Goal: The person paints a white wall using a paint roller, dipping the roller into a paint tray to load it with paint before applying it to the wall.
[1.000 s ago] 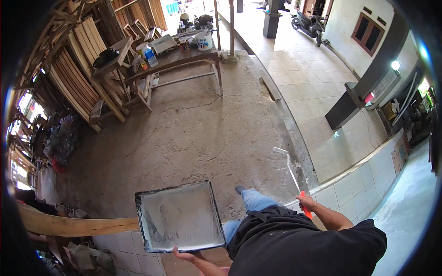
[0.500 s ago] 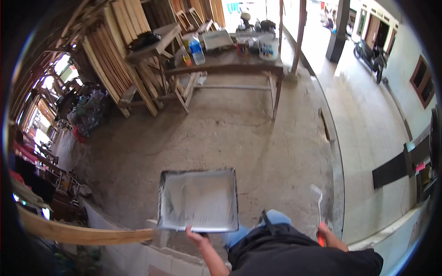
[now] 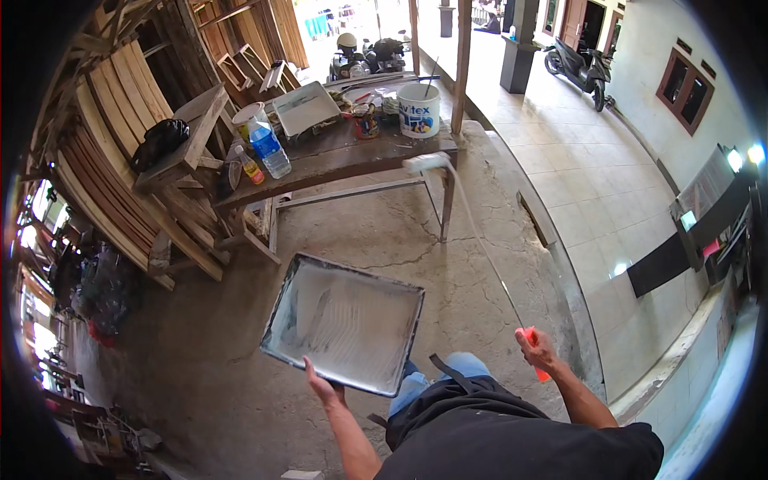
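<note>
Cracked concrete floor [image 3: 376, 232], wooden workbench [image 3: 336, 152], tiled walkway [image 3: 592, 160] beside

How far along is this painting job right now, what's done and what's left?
Done: the paint tray is already coated with white paint, and the roller head looks white. In hand: the left hand grips the tray's near edge, the right hand holds the roller's orange handle. Left: no painted surface shows; the white bucket sits on the workbench.

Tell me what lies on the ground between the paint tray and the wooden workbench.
In the head view, nothing lies there: only bare, cracked concrete floor runs from the paint tray, held by the left hand, to the legs of the wooden workbench.
</note>
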{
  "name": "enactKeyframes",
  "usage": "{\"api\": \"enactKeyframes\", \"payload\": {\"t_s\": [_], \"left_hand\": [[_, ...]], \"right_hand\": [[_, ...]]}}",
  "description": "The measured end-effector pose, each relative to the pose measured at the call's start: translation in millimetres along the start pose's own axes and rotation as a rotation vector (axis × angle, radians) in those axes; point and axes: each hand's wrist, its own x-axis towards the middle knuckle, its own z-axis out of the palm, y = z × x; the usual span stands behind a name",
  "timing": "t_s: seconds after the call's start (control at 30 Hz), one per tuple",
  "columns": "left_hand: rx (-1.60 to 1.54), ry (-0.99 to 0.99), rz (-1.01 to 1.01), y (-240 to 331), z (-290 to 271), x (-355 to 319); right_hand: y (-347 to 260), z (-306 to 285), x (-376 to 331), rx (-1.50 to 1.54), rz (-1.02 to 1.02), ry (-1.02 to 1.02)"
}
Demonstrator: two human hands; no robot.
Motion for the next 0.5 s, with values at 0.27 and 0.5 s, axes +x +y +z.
{"api": "enactKeyframes", "payload": {"t_s": [0.27, 0.5], "left_hand": [[-0.009, -0.1, -0.061, 29.4, 110.9, 170.9], [-0.184, -0.056, 0.096, 33.8, 133.3, 244.8]], "right_hand": [[-247.4, 90.7, 98.7, -0.092, -0.341, -0.389], [-352.4, 172.5, 225.4, -0.341, -0.521, -0.717]]}}
